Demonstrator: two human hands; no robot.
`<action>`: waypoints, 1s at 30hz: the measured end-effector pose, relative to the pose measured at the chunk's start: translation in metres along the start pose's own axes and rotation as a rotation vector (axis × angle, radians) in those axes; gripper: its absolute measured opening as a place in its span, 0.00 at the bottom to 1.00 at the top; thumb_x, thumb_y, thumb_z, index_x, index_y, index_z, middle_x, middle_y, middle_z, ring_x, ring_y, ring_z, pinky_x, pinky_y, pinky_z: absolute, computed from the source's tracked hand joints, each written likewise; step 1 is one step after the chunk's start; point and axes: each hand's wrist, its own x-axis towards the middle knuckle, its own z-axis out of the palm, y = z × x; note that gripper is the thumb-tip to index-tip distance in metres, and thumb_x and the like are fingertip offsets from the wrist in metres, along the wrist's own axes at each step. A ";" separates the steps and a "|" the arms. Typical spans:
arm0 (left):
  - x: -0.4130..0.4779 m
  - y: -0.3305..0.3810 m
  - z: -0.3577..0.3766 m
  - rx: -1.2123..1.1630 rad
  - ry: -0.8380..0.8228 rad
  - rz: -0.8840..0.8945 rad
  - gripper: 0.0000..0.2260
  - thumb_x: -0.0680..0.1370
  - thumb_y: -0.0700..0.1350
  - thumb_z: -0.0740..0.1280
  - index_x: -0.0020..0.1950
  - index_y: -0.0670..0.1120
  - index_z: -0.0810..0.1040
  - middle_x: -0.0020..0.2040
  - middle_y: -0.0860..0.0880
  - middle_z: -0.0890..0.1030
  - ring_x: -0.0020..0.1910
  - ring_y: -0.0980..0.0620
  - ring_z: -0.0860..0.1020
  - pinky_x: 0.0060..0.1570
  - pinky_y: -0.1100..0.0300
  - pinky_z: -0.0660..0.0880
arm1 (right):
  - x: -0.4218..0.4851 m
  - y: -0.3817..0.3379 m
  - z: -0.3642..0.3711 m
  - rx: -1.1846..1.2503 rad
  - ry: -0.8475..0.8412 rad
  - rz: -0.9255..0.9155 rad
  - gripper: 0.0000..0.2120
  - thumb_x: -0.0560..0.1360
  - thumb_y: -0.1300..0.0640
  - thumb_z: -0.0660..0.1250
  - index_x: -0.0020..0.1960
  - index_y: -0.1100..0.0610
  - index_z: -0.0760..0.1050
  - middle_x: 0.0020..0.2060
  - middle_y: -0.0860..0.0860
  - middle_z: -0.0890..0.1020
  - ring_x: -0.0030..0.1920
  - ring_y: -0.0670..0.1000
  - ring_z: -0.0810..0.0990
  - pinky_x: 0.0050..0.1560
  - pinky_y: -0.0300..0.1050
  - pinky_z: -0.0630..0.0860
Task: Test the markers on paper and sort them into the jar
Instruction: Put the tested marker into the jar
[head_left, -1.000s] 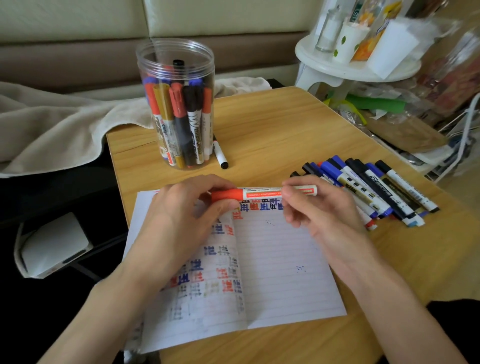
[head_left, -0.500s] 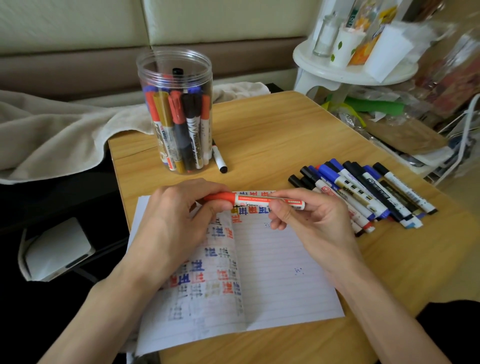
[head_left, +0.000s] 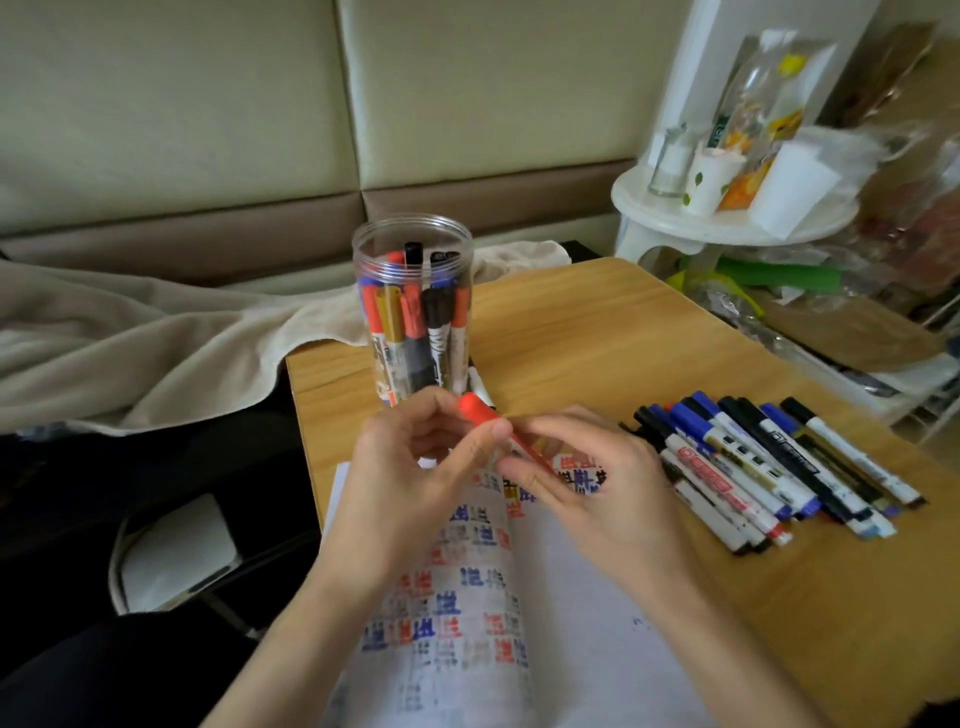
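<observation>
Above the far edge of the paper (head_left: 571, 597), just near of the jar (head_left: 413, 312), the left grip (head_left: 410, 478) pinches the cap of the red marker (head_left: 478, 410); the right grip (head_left: 597, 483) curls round its barrel. It is probably light, stiff, smooth plastic, best held mid-barrel.

I get soft, even daylight with faint shadows; toward eight o'clock the frame sinks nearly black. Motion blur smears the right hand (head_left: 597, 483) and the clutter (head_left: 883, 182) at two o'clock. Wide-angle distortion bends the table (head_left: 623, 338) edges.
</observation>
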 end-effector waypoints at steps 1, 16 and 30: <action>0.002 0.002 0.000 -0.018 0.019 0.005 0.10 0.74 0.48 0.74 0.48 0.42 0.83 0.42 0.49 0.87 0.43 0.50 0.86 0.50 0.50 0.82 | 0.005 -0.003 0.003 0.002 0.007 -0.009 0.10 0.75 0.50 0.77 0.56 0.50 0.86 0.46 0.41 0.83 0.47 0.46 0.83 0.47 0.35 0.75; 0.025 -0.017 0.003 0.300 0.182 -0.049 0.12 0.80 0.48 0.70 0.62 0.57 0.74 0.54 0.58 0.78 0.52 0.61 0.78 0.45 0.63 0.77 | 0.152 -0.086 0.003 0.244 0.358 -0.208 0.31 0.79 0.63 0.73 0.79 0.55 0.66 0.42 0.50 0.87 0.41 0.48 0.86 0.46 0.42 0.82; 0.041 -0.016 0.002 0.097 0.449 -0.051 0.13 0.78 0.45 0.73 0.59 0.53 0.73 0.51 0.56 0.78 0.48 0.56 0.80 0.47 0.50 0.80 | 0.183 -0.050 0.041 -0.276 0.169 -0.241 0.09 0.82 0.50 0.69 0.59 0.53 0.81 0.43 0.46 0.86 0.43 0.44 0.84 0.45 0.42 0.80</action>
